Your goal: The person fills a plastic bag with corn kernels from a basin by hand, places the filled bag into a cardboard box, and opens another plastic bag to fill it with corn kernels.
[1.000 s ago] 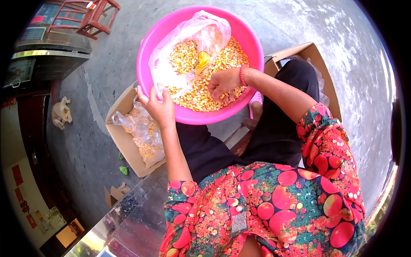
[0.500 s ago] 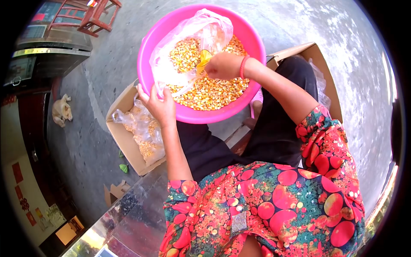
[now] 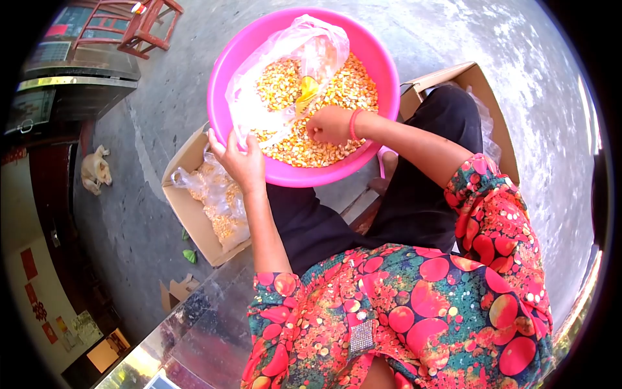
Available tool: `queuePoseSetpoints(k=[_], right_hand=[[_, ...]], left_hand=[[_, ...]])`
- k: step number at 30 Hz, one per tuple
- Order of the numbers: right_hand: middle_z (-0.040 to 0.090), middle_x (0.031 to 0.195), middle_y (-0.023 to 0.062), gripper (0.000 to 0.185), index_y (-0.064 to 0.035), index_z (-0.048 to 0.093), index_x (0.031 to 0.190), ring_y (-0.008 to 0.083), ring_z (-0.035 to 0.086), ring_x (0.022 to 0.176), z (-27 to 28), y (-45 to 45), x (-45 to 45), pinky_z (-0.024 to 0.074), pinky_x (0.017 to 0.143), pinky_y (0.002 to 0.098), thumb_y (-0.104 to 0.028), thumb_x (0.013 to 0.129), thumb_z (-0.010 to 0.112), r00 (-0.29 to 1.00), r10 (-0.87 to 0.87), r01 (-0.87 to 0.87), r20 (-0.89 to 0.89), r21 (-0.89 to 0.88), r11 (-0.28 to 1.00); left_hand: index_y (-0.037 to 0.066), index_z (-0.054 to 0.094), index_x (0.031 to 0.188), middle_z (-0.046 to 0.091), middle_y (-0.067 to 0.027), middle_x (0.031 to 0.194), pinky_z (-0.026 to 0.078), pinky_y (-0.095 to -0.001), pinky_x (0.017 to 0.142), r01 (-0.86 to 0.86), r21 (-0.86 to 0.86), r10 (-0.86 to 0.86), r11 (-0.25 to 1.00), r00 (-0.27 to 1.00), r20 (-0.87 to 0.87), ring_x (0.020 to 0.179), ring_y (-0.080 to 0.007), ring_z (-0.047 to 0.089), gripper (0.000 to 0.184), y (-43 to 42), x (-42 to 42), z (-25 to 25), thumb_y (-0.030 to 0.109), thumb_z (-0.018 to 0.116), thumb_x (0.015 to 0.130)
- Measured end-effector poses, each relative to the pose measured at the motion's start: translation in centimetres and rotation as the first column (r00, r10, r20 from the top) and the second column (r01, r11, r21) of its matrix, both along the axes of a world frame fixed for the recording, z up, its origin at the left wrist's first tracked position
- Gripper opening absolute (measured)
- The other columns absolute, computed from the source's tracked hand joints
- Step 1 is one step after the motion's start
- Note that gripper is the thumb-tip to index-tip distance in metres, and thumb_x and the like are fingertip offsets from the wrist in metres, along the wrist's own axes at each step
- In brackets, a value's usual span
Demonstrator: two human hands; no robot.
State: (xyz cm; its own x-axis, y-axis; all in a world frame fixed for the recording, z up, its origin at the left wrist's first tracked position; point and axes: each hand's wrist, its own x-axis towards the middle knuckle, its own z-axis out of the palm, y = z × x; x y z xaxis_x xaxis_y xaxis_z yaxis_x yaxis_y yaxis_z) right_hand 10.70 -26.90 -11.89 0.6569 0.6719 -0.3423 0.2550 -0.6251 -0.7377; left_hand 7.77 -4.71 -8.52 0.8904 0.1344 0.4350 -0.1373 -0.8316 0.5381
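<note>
A pink basin (image 3: 220, 78) holds loose yellow corn kernels (image 3: 353, 84) and an open clear plastic bag (image 3: 243, 84) with kernels inside. My left hand (image 3: 241, 159) grips the bag's edge at the basin's lower left rim, thumb and fingers round it. Low over the loose kernels is my right hand (image 3: 332, 124), its fingers curled and pointing down; whatever they hold is hidden. A yellow patch (image 3: 307, 91) shows on the bag just above that hand.
An open cardboard box (image 3: 188, 227) with bagged pale kernels (image 3: 223, 207) stands at the left. Another box (image 3: 495, 110) is beside my right knee. A dog (image 3: 96, 170) lies on the floor at far left, and a red wooden chair (image 3: 139, 32) stands at upper left.
My right hand dipped into the kernels, rose to the yellow patch, then came back down over the kernels with curled fingers. My left hand stayed at the rim.
</note>
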Motion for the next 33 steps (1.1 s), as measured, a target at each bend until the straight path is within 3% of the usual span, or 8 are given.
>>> queuePoseSetpoints(k=[4, 11, 16, 17, 19, 22, 23, 33], right_hand=[[0.059, 0.075, 0.0066, 0.018, -0.0018, 0.059, 0.093, 0.0156, 0.063, 0.062, 4.8, -1.8, 0.1, 0.0557, 0.054, 0.0288, -0.018, 0.085, 0.059, 0.763, -0.104, 0.262, -0.638, 0.158, 0.952], [0.059, 0.072, 0.0066, 0.014, -0.0006, 0.058, 0.087, 0.0147, 0.061, 0.062, 4.1, -0.8, 0.2, 0.0555, 0.058, 0.0278, -0.014, 0.086, 0.056, 0.699, 0.115, 0.070, -0.706, 0.228, 0.971], [0.058, 0.107, 0.0156, 0.050, -0.0008, 0.046, 0.125, 0.0195, 0.062, 0.086, 9.0, 0.3, 2.6, 0.0581, 0.067, 0.0291, -0.032, 0.088, 0.059, 0.827, -0.243, 0.501, -0.506, 0.469, 0.727], [0.061, 0.104, 0.0163, 0.043, -0.0003, 0.052, 0.117, 0.0214, 0.063, 0.086, 8.6, 0.1, 3.2, 0.0562, 0.069, 0.0315, -0.028, 0.086, 0.061, 0.879, -0.437, 0.475, -0.190, 0.427, 0.770], [0.064, 0.090, 0.0169, 0.028, -0.0014, 0.061, 0.102, 0.0272, 0.063, 0.080, 6.8, -1.6, 4.6, 0.0525, 0.070, 0.0363, -0.021, 0.082, 0.059, 0.859, -0.337, 0.269, 0.385, 0.219, 0.938], [0.063, 0.077, 0.0180, 0.020, -0.0022, 0.064, 0.086, 0.0335, 0.062, 0.075, 6.1, -2.1, 3.3, 0.0488, 0.070, 0.0401, -0.018, 0.078, 0.056, 0.994, -0.031, 0.043, 0.105, -0.114, 0.993], [0.066, 0.083, 0.0172, 0.025, -0.0039, 0.066, 0.086, 0.0321, 0.064, 0.082, 6.1, -2.0, 2.3, 0.0501, 0.076, 0.0399, -0.023, 0.080, 0.053, 0.968, 0.116, -0.068, 0.224, -0.209, 0.975], [0.063, 0.080, 0.0209, 0.030, -0.0039, 0.061, 0.091, 0.0377, 0.062, 0.077, 2.3, 1.1, -2.2, 0.0482, 0.073, 0.0453, -0.032, 0.081, 0.053, 0.964, 0.116, -0.056, 0.240, -0.243, 0.968]], left_hand=[[-0.003, 0.063, 0.101, 0.031, -0.0292, 0.136, 0.028, -0.0457, 0.104, 0.002, 0.001, -0.002, 1.000, 1.000, 0.009, 0.127, -0.0421, 0.032, 0.031, 0.1, -0.1, 0.0, 0.011, 0.064, 0.073], [-0.003, 0.062, 0.101, 0.030, -0.0297, 0.135, 0.027, -0.0467, 0.104, 0.027, -0.027, -0.026, 0.999, 0.999, 0.030, 0.126, -0.0430, 0.031, 0.031, 0.2, 0.1, -0.2, 0.011, 0.064, 0.073], [-0.004, 0.062, 0.101, 0.030, -0.0301, 0.135, 0.027, -0.0475, 0.104, 0.026, -0.015, -0.025, 1.000, 1.000, 0.019, 0.126, -0.0441, 0.031, 0.032, 0.1, 0.0, -0.2, 0.010, 0.063, 0.073], [-0.004, 0.062, 0.101, 0.030, -0.0302, 0.135, 0.027, -0.0477, 0.104, 0.021, -0.012, -0.021, 1.000, 1.000, 0.006, 0.126, -0.0443, 0.031, 0.032, 0.1, 0.0, 0.0, 0.010, 0.063, 0.073], [-0.004, 0.062, 0.101, 0.030, -0.0302, 0.136, 0.027, -0.0476, 0.104, 0.020, -0.005, -0.020, 1.000, 1.000, 0.004, 0.126, -0.0442, 0.031, 0.032, 0.3, 0.0, -0.1, 0.010, 0.063, 0.072], [-0.004, 0.062, 0.101, 0.030, -0.0301, 0.136, 0.027, -0.0474, 0.104, 0.019, -0.005, -0.019, 1.000, 1.000, 0.009, 0.126, -0.0438, 0.031, 0.032, 0.2, 0.1, -0.2, 0.011, 0.063, 0.072], [-0.004, 0.062, 0.101, 0.030, -0.0300, 0.136, 0.027, -0.0473, 0.104, 0.014, -0.008, -0.014, 1.000, 1.000, 0.018, 0.126, -0.0435, 0.031, 0.032, 0.1, 0.1, -0.2, 0.011, 0.063, 0.072], [-0.003, 0.063, 0.102, 0.030, -0.0294, 0.136, 0.027, -0.0468, 0.105, 0.016, -0.005, -0.016, 1.000, 1.000, 0.014, 0.127, -0.0427, 0.031, 0.032, 0.1, 0.0, -0.2, 0.011, 0.063, 0.073]])
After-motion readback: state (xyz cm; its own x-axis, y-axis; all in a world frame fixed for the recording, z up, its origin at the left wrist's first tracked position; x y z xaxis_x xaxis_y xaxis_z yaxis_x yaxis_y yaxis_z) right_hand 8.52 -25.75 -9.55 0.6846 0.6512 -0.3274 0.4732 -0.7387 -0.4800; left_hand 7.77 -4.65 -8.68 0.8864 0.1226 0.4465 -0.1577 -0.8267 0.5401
